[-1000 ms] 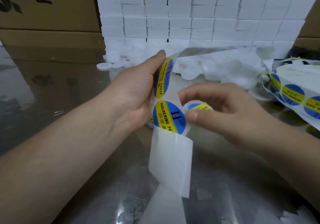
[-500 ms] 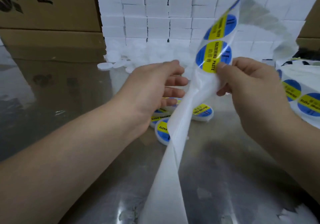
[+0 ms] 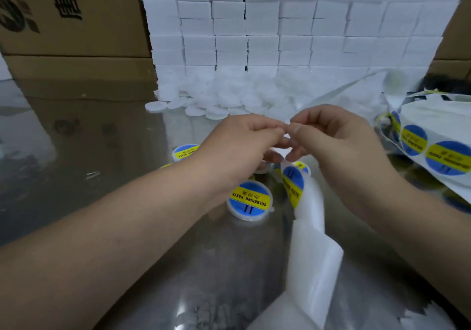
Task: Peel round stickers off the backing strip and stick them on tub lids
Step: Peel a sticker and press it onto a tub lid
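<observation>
Reflective metal tabletop [image 3: 102, 176], glossy enough to mirror the cartons. Landmark for these notes: the labelled tub [image 3: 249, 201], white, with a blue-and-yellow "SOLDERING PASTE" sticker on its lid, standing on the table under my left wrist. Far behind it, a wall of small white boxes [image 3: 280, 23] stacked in even rows, and at the foot of that wall a loose heap of plain white lids [image 3: 229, 97] spilling toward the tub. Behind and left of the tub, brown cardboard cartons [image 3: 71, 10] with black print; another carton [image 3: 456, 36] at the far right edge. Right of the tub, well apart, a bundle of sticker strips [image 3: 433, 146] with the same round labels. A second labelled tub [image 3: 184, 152] sits behind and left of the landmark, and a third [image 3: 303, 167] behind and right, partly hidden. Just right of the tub, the backing strip [image 3: 311, 240] rises in a curl from the near edge of the table, one sticker [image 3: 293, 186] on it, up to my hands. My right hand [image 3: 336, 141], above and right of the tub, has its fingers curled and grips the top of the strip. My left hand [image 3: 239, 146], above the tub, has thumb and forefinger pinched, tips touching those of the right; I cannot tell what lies between them.
</observation>
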The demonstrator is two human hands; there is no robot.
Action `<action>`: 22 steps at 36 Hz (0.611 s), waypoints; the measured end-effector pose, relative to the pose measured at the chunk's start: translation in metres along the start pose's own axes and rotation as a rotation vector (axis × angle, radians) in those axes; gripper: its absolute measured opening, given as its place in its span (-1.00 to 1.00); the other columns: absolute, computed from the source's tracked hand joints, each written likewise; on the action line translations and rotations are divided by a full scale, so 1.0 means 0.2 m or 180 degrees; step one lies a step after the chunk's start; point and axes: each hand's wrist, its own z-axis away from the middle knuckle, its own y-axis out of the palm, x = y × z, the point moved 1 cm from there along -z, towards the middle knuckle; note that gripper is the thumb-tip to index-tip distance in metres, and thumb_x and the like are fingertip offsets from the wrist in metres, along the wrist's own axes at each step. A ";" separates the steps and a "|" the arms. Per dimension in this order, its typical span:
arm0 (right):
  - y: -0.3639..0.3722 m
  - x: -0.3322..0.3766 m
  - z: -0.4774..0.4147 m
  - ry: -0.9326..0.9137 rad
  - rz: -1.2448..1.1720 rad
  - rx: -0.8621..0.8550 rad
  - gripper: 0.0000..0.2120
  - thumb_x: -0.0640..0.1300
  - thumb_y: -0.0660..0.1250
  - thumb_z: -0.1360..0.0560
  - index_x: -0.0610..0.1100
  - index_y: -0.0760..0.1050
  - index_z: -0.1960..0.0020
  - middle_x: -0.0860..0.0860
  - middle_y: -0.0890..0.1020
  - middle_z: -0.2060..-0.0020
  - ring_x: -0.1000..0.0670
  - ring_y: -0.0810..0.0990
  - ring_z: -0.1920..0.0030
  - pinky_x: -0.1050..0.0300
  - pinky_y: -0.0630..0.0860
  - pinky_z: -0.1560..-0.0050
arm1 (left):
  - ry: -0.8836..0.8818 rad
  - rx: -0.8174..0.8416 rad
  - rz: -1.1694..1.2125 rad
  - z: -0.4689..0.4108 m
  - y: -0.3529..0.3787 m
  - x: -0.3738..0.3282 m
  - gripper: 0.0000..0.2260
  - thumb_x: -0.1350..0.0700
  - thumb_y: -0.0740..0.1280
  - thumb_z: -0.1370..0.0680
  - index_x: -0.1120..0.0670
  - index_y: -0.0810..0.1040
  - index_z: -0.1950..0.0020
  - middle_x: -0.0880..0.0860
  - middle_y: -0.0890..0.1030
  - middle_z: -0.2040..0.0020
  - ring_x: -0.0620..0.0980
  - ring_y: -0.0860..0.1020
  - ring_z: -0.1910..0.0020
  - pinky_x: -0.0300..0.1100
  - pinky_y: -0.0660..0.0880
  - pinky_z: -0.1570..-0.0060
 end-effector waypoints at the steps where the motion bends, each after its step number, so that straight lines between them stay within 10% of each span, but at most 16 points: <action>1: -0.01 -0.01 0.00 0.0043 0.0141 -0.0065 -0.95 -0.15 0.32 -0.41 -0.08 0.49 0.23 0.04 0.58 0.43 0.09 0.59 0.41 0.16 0.48 0.36 | 0.0040 -0.0019 -0.0104 -0.01 0.00 0.00 -0.84 0.15 0.25 -0.54 -0.02 0.61 0.03 -0.08 0.67 0.17 -0.13 0.63 0.18 -0.35 0.53 0.22; 9: -0.01 0.00 -0.03 0.0616 0.1973 0.0395 -0.53 0.20 0.21 -0.34 -0.24 0.50 0.32 -0.03 0.54 0.49 0.03 0.46 0.44 0.17 0.35 0.38 | 0.0236 -0.0413 -0.0493 -0.02 -0.02 0.03 -0.84 0.21 0.27 -0.51 -0.07 0.48 0.15 -0.01 0.63 0.17 -0.15 0.62 0.24 -0.35 0.51 0.24; 22: -0.03 0.01 -0.03 0.0931 0.1731 0.1290 -0.92 -0.17 0.41 -0.37 -0.06 0.52 0.17 0.11 0.59 0.55 0.19 0.53 0.56 0.42 0.39 0.57 | 0.0431 -0.0598 -0.0755 -0.06 -0.06 0.01 -0.84 0.17 0.24 -0.51 -0.09 0.47 0.18 -0.06 0.62 0.15 -0.21 0.58 0.30 -0.48 0.38 0.49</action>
